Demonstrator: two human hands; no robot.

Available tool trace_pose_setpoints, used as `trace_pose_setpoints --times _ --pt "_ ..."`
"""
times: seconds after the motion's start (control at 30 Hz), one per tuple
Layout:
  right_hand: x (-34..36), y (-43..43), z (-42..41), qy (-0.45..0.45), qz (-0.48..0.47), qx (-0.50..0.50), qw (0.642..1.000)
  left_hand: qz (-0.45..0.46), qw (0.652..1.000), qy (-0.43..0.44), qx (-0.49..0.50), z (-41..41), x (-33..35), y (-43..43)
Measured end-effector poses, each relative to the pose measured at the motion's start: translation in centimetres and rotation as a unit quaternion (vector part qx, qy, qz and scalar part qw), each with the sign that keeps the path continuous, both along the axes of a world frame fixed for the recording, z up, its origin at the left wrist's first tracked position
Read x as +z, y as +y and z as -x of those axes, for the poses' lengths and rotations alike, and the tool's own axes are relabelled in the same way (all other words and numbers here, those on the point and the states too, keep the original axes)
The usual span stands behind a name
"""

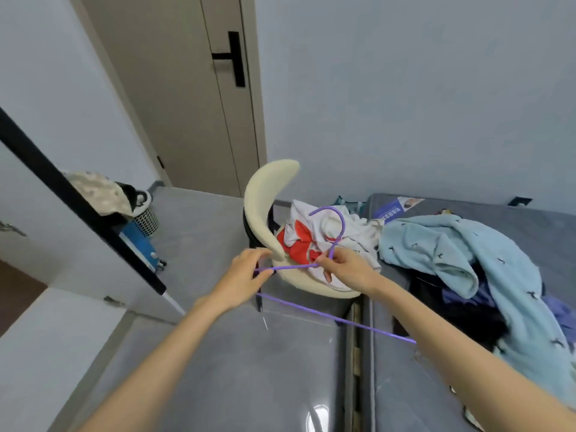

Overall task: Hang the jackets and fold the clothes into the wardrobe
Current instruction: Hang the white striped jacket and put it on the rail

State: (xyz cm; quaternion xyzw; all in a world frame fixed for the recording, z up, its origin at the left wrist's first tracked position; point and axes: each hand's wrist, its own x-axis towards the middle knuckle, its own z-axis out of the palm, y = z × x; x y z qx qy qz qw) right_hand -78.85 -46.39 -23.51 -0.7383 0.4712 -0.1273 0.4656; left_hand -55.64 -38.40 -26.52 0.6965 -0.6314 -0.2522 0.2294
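Both hands are on the purple hanger (311, 310). The left hand (249, 272) pinches the end of one shoulder, and the right hand (346, 266) is curled round the neck just under the hook. The hook stands up and away from the person, over the white and red clothes (299, 241) heaped on the cream chair (265, 194). The long bottom bar slants from just below the left hand, down and across to the right, passing under the right forearm and out over the edge of the bed (405, 385). So the hanger lies broadside, wide across the body, and nothing hangs on it yet. The likely candidate for it, a light blue fleece garment (452, 244), sprawls on the bed well off to the right, beyond the bar's far tip. The right hand is clearly the nearer one. My read is that the left takes the hanger alone while the right reaches across for a collar, and the bar could snag the dark clothes beneath on the way
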Motion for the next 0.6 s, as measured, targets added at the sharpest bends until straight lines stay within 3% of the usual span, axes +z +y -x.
trace_pose_setpoints --times 0.23,0.43,0.6 --pt "-3.0 -7.1 7.4 -0.022 -0.006 -0.217 0.976 -0.020 0.998 0.041 -0.039 4.6 -2.8 -10.1" --pt "-6.7 -14.5 8.9 0.018 -0.062 -0.296 0.953 -0.076 0.993 0.054 -0.067 5.1 -6.9 -19.7" --pt "-9.2 -20.0 8.7 0.029 -0.082 -0.352 0.932 -0.159 0.979 0.124 -0.016 5.0 -10.3 -27.6"
